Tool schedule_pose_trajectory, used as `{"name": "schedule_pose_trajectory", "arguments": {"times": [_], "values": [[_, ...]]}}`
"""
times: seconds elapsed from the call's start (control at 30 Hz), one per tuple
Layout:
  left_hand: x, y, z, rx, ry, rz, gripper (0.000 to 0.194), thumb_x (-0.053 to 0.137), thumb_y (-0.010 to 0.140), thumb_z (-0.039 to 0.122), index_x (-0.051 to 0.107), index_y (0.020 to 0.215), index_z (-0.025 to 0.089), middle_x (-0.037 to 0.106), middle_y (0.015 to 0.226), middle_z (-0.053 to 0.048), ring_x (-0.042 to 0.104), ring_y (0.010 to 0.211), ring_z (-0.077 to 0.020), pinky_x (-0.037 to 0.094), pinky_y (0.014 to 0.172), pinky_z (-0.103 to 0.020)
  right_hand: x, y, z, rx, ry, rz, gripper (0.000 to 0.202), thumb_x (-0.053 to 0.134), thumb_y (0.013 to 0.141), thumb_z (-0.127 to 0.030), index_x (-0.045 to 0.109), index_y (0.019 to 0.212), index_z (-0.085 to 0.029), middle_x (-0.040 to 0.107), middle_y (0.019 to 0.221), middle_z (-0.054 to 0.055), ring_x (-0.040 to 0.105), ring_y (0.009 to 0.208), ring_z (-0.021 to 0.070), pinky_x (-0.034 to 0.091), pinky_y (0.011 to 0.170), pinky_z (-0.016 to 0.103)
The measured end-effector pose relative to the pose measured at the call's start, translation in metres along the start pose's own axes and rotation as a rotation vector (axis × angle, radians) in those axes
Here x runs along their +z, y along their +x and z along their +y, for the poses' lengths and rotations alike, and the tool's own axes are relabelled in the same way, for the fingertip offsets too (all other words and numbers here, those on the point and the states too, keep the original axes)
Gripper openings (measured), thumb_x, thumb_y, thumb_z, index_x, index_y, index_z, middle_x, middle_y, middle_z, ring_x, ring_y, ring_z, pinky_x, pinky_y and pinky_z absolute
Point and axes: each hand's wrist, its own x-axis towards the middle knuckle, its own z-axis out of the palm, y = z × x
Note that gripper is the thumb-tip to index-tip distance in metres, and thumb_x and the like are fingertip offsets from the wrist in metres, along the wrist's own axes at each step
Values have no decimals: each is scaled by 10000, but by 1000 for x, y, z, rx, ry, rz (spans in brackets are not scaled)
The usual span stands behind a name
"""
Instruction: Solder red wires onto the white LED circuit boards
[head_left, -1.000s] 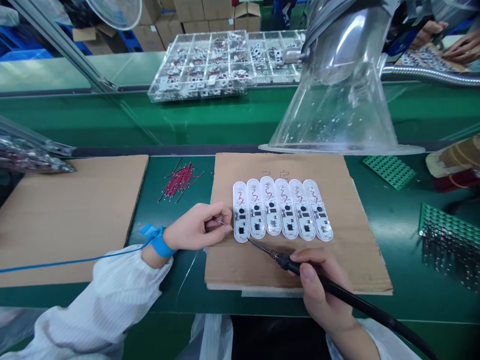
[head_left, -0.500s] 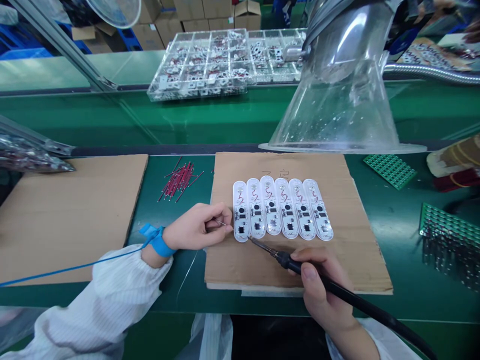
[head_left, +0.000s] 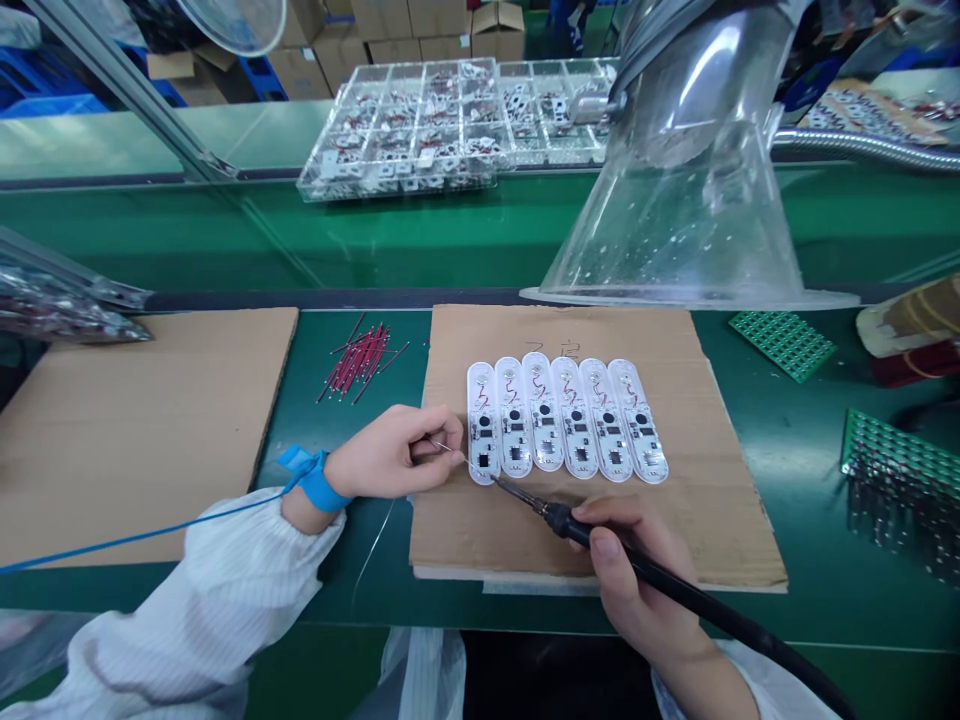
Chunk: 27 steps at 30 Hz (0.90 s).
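Note:
Several white oval-ended circuit boards (head_left: 546, 420) lie side by side in a row on a cardboard sheet (head_left: 600, 545), each with black chips and short red wires. My right hand (head_left: 637, 580) grips a soldering iron (head_left: 559, 518) like a pen, its tip at the lower end of the leftmost board (head_left: 483, 425). Pinched in my left hand (head_left: 409, 450) is a thin solder wire (head_left: 441, 444), its end reaching toward that same board near the iron's tip. A blue wrist strap (head_left: 322, 485) circles my left wrist.
A pile of red wires (head_left: 361, 362) lies left of the cardboard. Green circuit panels (head_left: 784, 343) sit at the right. A clear fume hood (head_left: 675, 230) hangs over the back edge. Behind it stands a divided clear tray (head_left: 405, 130). Another cardboard sheet (head_left: 150, 430) lies left.
My right hand has moved slightly left, bringing the iron's tip further onto the leftmost board. My left hand has barely moved; the solder now shows extending toward the tip.

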Motion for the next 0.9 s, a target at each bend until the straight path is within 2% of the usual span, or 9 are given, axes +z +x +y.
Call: {"name": "schedule_pose_trajectory", "arguments": {"times": [0.13,0.37,0.53,0.73,0.9], "values": [[-1,0,0,12,-1,-4,99,623,984,187,573,905,219,300,605,142,269,531,-80,251,513,-204,-1,-2,2,-1,9,29,112,649,1121,-376,716,1167,-299,780,979,20,791,756,183,669,694,297],[-1,2,2,1,-1,-12,100,624,989,189,578,904,217,294,610,139,262,534,-84,238,510,-208,2,7,-5,-21,-20,-23,116,664,1118,-407,721,1125,-306,791,898,3,793,700,174,638,613,260],[-2,1,1,18,29,-5,106,623,985,182,575,896,215,290,615,138,262,541,-84,250,521,-204,2,4,-2,-15,22,20,134,655,1122,-411,728,1152,-303,792,950,19,797,714,179,666,656,281],[-3,1,3,33,36,-13,113,616,986,171,572,891,214,289,622,136,256,538,-81,238,514,-207,1,12,-12,-59,-37,-47,152,662,1121,-450,727,1130,-313,817,919,7,807,690,175,644,601,250],[-5,2,3,49,47,-25,116,616,985,164,569,892,216,272,617,140,248,536,-83,240,513,-210,1,11,-11,-64,-46,-32,182,642,1129,-480,719,1127,-314,810,889,6,806,679,179,641,587,251]]}}
